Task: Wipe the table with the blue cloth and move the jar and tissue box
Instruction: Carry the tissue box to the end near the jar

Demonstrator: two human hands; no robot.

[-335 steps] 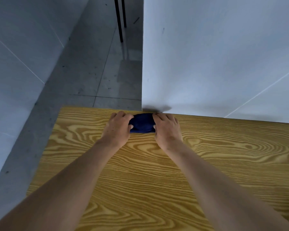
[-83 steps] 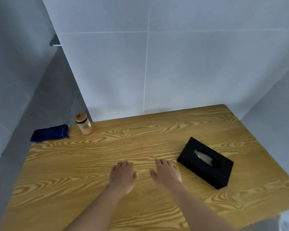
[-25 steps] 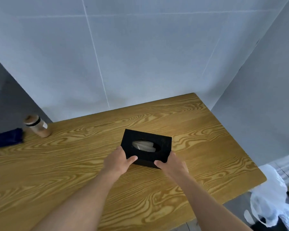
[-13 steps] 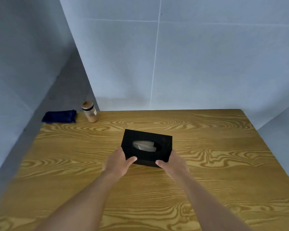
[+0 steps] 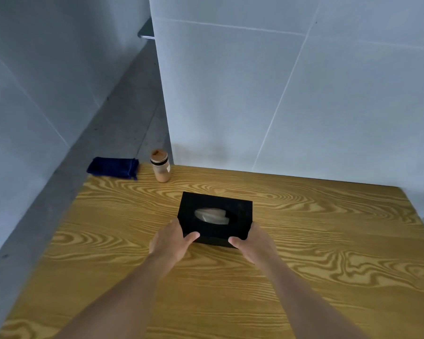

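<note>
A black tissue box [image 5: 240,211] with a white tissue showing in its oval slot is in the middle of the wooden table [image 5: 328,253]. My left hand [image 5: 170,241] grips its near left corner and my right hand [image 5: 253,243] grips its near right corner. I cannot tell whether the box touches the table. A small jar [image 5: 160,166] with a cork lid and brownish contents stands upright at the far left corner. The folded blue cloth [image 5: 113,167] lies just left of the jar, at the table's far left edge.
White tiled walls stand behind the table and to the far right. Grey floor runs along the table's left edge, with another white wall beyond it. A metal bracket [image 5: 146,33] shows high up by the wall corner.
Both hands took hold of the tissue box and carried it left, closer to the jar and cloth. The view has swung left with it.
</note>
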